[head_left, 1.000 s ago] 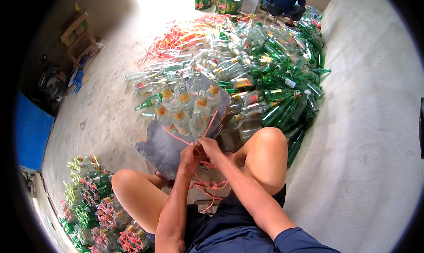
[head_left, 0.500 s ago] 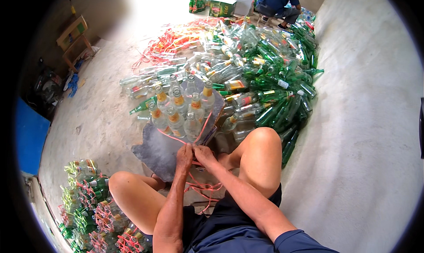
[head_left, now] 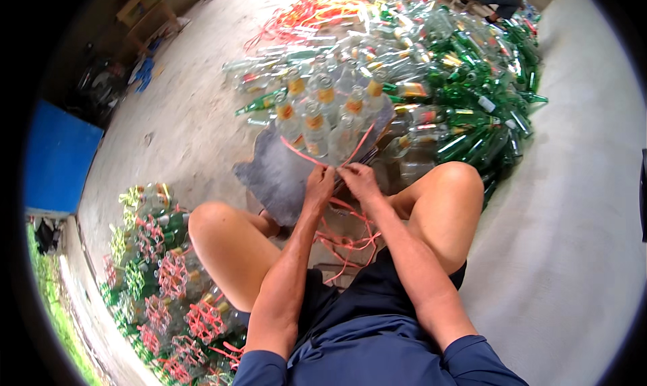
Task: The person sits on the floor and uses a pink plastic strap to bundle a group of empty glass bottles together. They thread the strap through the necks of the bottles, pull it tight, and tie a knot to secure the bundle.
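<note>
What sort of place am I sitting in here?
Probably a bottle depot or recycling shed: there's a big heap of loose bottles, strip-tied bottle bundles at lower left, and a tangle of red and yellow strips.

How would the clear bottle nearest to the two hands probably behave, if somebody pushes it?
The clear bottle would probably tip, being tall and standing upright, though neighbouring bottles close by may steady it. Once down, its round body would likely roll. Being glass, it may break if knocked.

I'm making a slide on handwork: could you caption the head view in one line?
Left hand and right hand hold pinkish-red cord beside clear bottles standing on a grey board.
</note>
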The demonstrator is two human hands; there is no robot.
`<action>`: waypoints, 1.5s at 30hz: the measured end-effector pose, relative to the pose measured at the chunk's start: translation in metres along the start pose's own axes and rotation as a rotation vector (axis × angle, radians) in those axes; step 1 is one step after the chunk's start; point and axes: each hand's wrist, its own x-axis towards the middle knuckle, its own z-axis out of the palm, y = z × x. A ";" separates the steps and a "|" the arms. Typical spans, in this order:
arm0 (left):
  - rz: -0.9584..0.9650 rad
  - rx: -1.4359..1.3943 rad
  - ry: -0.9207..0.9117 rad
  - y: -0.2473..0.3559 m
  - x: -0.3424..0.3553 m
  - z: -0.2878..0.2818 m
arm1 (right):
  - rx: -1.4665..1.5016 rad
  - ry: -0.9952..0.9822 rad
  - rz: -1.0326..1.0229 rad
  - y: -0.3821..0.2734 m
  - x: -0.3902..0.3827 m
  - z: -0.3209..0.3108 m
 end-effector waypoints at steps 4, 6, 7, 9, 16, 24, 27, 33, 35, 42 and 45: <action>-0.119 -0.081 0.004 0.014 -0.002 -0.002 | 0.118 -0.030 0.102 -0.010 -0.003 -0.004; -0.160 -0.155 -0.003 0.023 -0.004 -0.002 | 0.100 -0.020 0.114 -0.014 -0.003 -0.006; -0.177 -0.187 0.002 0.025 -0.003 -0.003 | 0.095 -0.023 0.117 -0.013 0.000 -0.005; -0.182 -0.180 0.033 0.017 -0.002 -0.003 | 0.132 -0.040 0.127 -0.005 0.005 -0.002; -0.223 -0.205 0.029 0.017 0.000 -0.005 | 0.313 -0.101 0.351 -0.005 0.011 -0.001; -0.246 -0.250 0.057 0.006 0.008 -0.008 | 0.304 -0.109 0.411 0.002 0.018 0.009; -0.272 -0.349 0.115 0.004 0.013 -0.006 | 0.358 -0.097 0.426 0.004 0.020 0.012; -0.310 -0.366 0.210 -0.004 0.022 -0.006 | 0.415 -0.072 0.492 0.003 0.020 0.027; -0.322 -0.366 0.253 -0.002 0.023 -0.005 | 0.426 -0.017 0.520 -0.004 0.017 0.034; -0.307 -0.393 0.234 -0.004 0.027 -0.005 | 0.423 0.012 0.536 -0.005 0.013 0.039; -0.293 -0.388 0.171 0.003 0.026 0.001 | 0.426 0.038 0.466 0.006 0.014 0.032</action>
